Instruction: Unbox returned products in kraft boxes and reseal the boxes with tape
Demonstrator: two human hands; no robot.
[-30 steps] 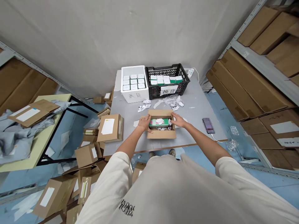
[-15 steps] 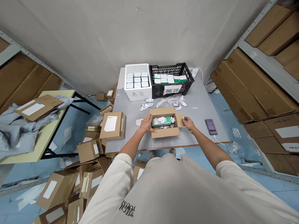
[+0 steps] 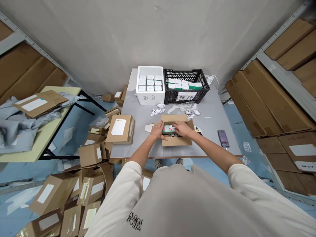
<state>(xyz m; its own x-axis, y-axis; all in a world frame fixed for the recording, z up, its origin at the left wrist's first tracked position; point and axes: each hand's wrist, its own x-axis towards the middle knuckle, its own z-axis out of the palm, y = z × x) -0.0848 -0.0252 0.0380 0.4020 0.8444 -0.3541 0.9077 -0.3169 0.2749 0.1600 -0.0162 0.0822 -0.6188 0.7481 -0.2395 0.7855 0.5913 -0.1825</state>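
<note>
An open cardboard box (image 3: 176, 142) lies on the grey table with its flaps folded outward. My left hand (image 3: 157, 132) grips its left end, thumb and fingers on either side of the corner. My right hand (image 3: 182, 128) reaches into the box from the right. Its bent fingertips are on a piece of crumpled paper (image 3: 171, 127), which lies on a green and white carton (image 3: 166, 129) inside. The fingers and wrist hide the right part of that carton. Just right of the box is a small yellow and black object (image 3: 198, 131), partly behind my forearm.
Behind stand a white foam box (image 3: 151, 98) and a black plastic crate (image 3: 170, 96), both holding small cartons. Crumpled paper (image 3: 158, 110) and bubble wrap (image 3: 187, 107) lie before them. A closed parcel (image 3: 120, 129) sits left, a phone (image 3: 223, 138) right. Parcels (image 3: 91, 154) cover the floor.
My right hand has left the box's right flap and moved left into the box, onto the crumpled paper. My left hand stays on the box's left end. The view has shifted slightly.
</note>
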